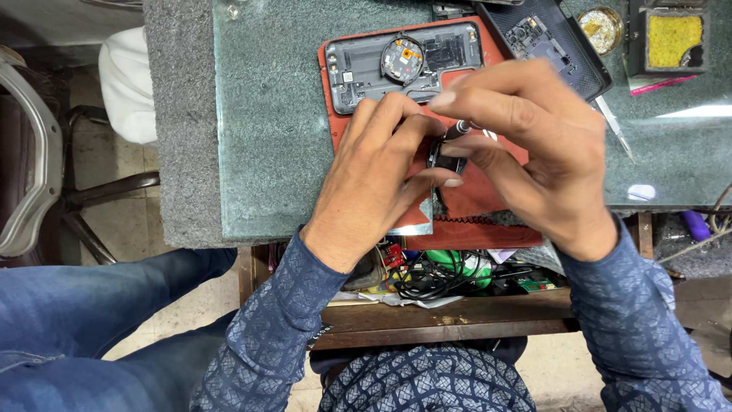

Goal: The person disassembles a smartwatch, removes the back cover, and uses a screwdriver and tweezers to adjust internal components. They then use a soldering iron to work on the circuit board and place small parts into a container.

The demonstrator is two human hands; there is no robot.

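Left hand pinches small black round part to steady it on red mat, just below grey phone frame; right hand grips thin driver tip-down (pencil-style, for control)

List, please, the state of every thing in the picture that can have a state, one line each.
Left hand: resting on the red mat, fingers pinching a small round black part.
Right hand: holding a thin dark tool, tip at the part.
Round black part: held between both hands, mostly hidden.
Grey phone frame: opened, insides exposed, lying flat.
Red mat: flat on the glass top.
Tweezers: lying unused.
Drawer: open, full of cables.
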